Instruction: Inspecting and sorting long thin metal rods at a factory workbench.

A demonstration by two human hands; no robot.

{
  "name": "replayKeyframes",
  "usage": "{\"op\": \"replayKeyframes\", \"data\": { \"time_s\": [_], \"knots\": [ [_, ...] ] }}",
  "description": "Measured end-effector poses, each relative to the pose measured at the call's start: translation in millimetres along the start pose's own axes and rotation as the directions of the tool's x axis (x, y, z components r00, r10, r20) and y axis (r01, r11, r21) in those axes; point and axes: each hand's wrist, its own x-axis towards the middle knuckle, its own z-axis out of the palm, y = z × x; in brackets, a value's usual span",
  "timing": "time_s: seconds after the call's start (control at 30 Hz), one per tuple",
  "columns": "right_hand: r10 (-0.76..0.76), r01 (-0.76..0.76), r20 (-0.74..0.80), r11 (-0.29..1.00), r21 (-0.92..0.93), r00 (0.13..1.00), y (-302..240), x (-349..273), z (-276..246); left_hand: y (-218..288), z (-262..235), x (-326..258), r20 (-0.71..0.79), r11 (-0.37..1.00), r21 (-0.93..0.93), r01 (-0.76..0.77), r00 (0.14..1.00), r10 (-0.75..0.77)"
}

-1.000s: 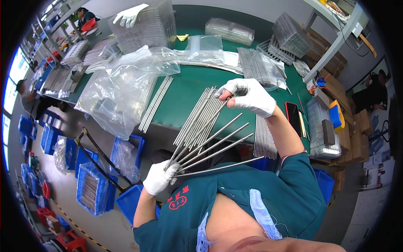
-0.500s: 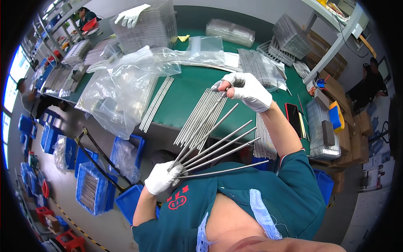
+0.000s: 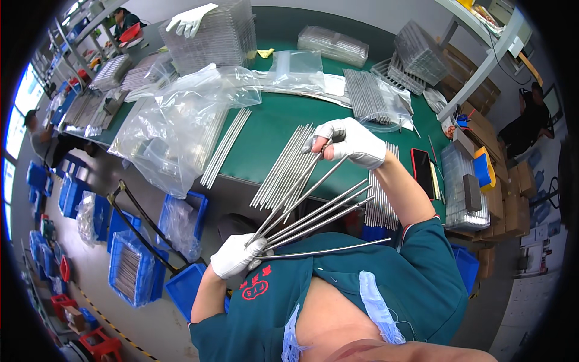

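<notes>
Green surface carries further rods. We find the fanned metal rods before its near edge, lower ends clasped in our left grip, one tip pinched by our right grip. We judge them stiff, slippery, best held near the ends.

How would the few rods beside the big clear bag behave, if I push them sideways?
The few rods would probably roll, since they look slim and round. They are likely stiff, as similar rods reach out nearly straight from the left hand. Their smooth shine suggests they may slip.
</notes>
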Motion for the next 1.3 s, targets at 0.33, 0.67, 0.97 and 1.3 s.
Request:
{"op": "replayKeyframes", "data": {
  "time_s": [0.33,0.67,0.97,1.3],
  "knots": [
    [-0.226,0.6,-0.654,0.675,0.43,0.722,26.2,13.8,-58.5,-7.0,-9.9,21.3,-0.098,0.961,-0.271,-0.055,0.995,0.029],
    [-0.311,0.252,-0.452,0.95,-0.186,0.836,73.2,52.4,11.6,-21.7,-42.4,133.9,-0.593,0.842,0.523,0.133,0.766,0.248],
    [-0.284,0.213,0.064,0.532,-0.82,0.957,125.6,95.5,53.2,-4.9,-32.5,110.2,-0.393,0.55,0.806,0.219,0.892,0.221],
    [-0.259,0.149,0.01,0.523,-0.84,0.966,129.6,86.2,50.5,-74.0,-76.0,96.4,-0.592,0.886,-0.443,-0.133,0.786,-0.178]
  ]
}}
